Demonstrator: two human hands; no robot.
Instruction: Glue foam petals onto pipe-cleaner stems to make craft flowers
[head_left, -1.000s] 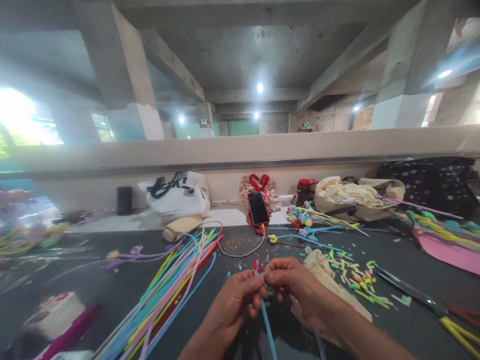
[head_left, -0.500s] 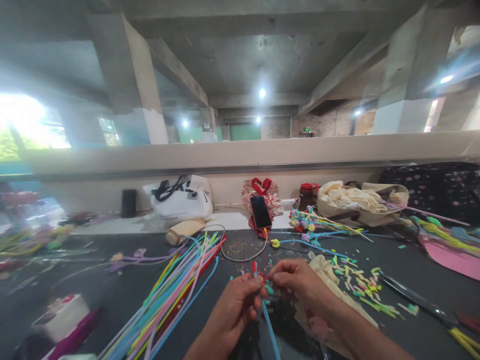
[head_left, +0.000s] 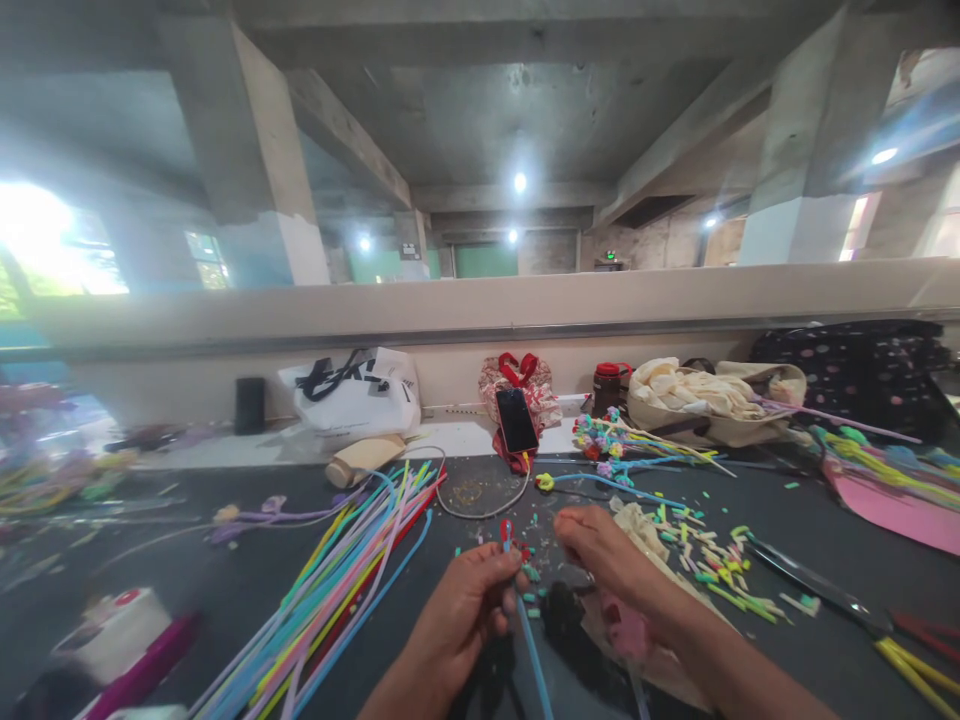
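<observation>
Centrally, a dark-screened phone (head_left: 517, 420) leans against a red-and-white patterned bag (head_left: 491, 378) with red handles, whose inside is hidden. Nearer the wearer than the phone, the left hand (head_left: 476, 595) pinches a blue fuzzy stem (head_left: 532, 648) between thumb and fingers; a small red loop (head_left: 506, 528) sits at the stem's upper end, just above the fingertips. The right hand (head_left: 592, 545), also nearer than the phone and slightly to its right, is apart from the stem, fingers curled together; whether they grip anything cannot be told. Left of the phone stands a white bag (head_left: 367, 405) with black markings, its contents not visible. Right of the phone is a dark bottle (head_left: 606, 395) with a red lid, its contents also hidden; farther right, a beige bag (head_left: 750, 430) holds heaped cream cloth (head_left: 686, 385), and a lilac stem (head_left: 847, 415) juts out beside it. A bundle of many-coloured stems (head_left: 330, 585) lies nearer and left of the phone, and small clippings (head_left: 720, 560) are scattered nearer and to its right.
</observation>
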